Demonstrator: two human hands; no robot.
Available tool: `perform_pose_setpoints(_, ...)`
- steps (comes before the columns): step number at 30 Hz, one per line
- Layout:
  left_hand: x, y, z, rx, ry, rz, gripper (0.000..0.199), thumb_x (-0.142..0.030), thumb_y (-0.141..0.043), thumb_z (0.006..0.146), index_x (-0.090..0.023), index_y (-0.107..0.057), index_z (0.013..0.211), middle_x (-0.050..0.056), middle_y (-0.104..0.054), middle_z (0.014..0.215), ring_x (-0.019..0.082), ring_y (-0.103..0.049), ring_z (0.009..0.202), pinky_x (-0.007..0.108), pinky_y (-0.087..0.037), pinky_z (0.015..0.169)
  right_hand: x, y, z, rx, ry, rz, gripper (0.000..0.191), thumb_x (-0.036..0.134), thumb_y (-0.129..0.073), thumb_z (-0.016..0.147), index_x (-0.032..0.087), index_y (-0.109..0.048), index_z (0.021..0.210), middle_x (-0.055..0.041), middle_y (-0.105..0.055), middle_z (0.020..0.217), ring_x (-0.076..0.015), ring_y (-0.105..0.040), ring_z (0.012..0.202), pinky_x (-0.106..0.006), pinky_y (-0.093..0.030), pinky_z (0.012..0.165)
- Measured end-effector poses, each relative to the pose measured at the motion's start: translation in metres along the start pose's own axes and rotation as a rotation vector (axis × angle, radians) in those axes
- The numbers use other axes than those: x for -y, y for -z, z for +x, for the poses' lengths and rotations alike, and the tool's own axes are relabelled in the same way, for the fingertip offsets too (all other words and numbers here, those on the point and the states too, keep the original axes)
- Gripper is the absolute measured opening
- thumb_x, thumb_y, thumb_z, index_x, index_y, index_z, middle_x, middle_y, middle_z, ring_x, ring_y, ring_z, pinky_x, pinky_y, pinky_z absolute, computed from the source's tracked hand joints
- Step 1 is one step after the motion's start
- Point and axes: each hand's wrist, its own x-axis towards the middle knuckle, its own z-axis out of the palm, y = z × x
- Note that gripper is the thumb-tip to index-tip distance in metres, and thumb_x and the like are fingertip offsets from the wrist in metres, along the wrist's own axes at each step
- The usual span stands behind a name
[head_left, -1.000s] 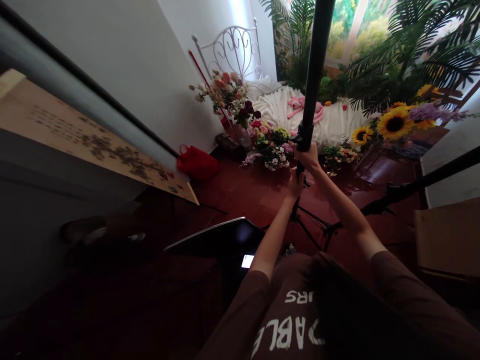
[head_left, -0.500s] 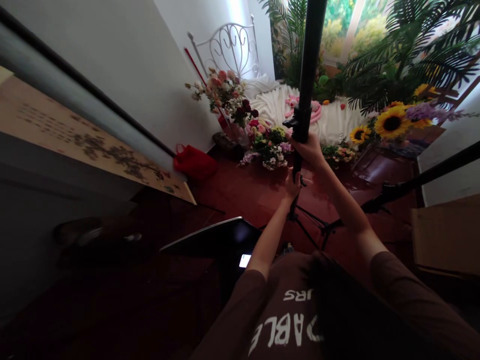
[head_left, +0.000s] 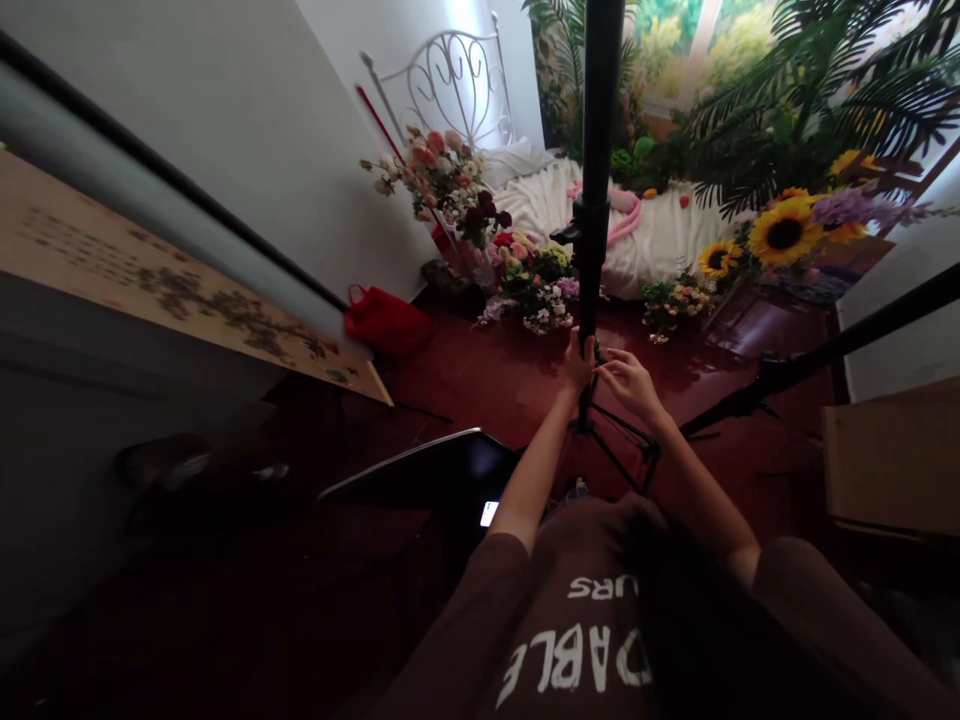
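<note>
A black light stand [head_left: 595, 180] rises through the middle of the view, its upper end out of frame. My left hand [head_left: 576, 365] is wrapped round its lower pole, just under the thicker section. At the same height on the other side, my right hand [head_left: 632, 385] has its fingertips closed on a small dark tightening knob, mostly hidden by the fingers. A second knob [head_left: 568, 234] sticks out from the collar higher up the pole. Below my hands the stand's thin legs [head_left: 611, 455] spread over the floor.
A second black stand [head_left: 825, 352] slants in from the right, near a cardboard box [head_left: 892, 460]. Flower bunches [head_left: 536, 285] and sunflowers [head_left: 784, 235] edge a white-draped bed [head_left: 667, 245]. A dark flat panel [head_left: 427, 475] sits left of my body; a red bag [head_left: 386, 320] rests by the wall.
My right hand has left the upper collar and come down to the knob beside my left hand. The left hand keeps its grip; the pole appears slightly further left.
</note>
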Motion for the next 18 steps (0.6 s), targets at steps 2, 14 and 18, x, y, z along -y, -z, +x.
perform_pose_setpoints(2, 0.004, -0.001, 0.0, -0.004, -0.001, 0.006, 0.056, -0.07, -0.042, 0.089, -0.023, -0.059, 0.114, 0.002, -0.06, 0.074, 0.013, -0.055, 0.061, 0.025, -0.043, 0.058, -0.005, -0.005, -0.009, 0.013, -0.047, 0.031, 0.037, 0.052, -0.056, 0.09, 0.022, -0.075, 0.098, -0.0136, -0.06, 0.132, -0.0263, -0.058, 0.125, -0.039, -0.055, 0.096)
perform_pose_setpoints(14, 0.009, 0.001, 0.001, 0.014, 0.007, -0.01, 0.059, -0.072, -0.045, 0.086, -0.022, -0.06, 0.113, 0.006, -0.067, 0.083, 0.015, -0.062, 0.07, 0.027, -0.05, 0.067, -0.005, -0.028, -0.021, -0.05, -0.222, 0.333, 0.06, 0.046, -0.054, 0.09, 0.023, -0.046, 0.145, -0.0102, -0.068, 0.125, -0.0217, -0.067, 0.111, -0.036, -0.058, 0.09)
perform_pose_setpoints(18, 0.007, 0.003, 0.001, 0.032, -0.006, -0.024, 0.054, -0.07, -0.044, 0.088, -0.022, -0.06, 0.107, 0.007, -0.065, 0.084, 0.015, -0.062, 0.073, 0.026, -0.05, 0.068, -0.003, -0.027, -0.024, -0.079, -0.168, 0.103, 0.058, 0.035, -0.055, 0.091, 0.022, -0.046, 0.147, -0.0101, -0.071, 0.121, -0.0221, -0.07, 0.105, -0.037, -0.056, 0.093)
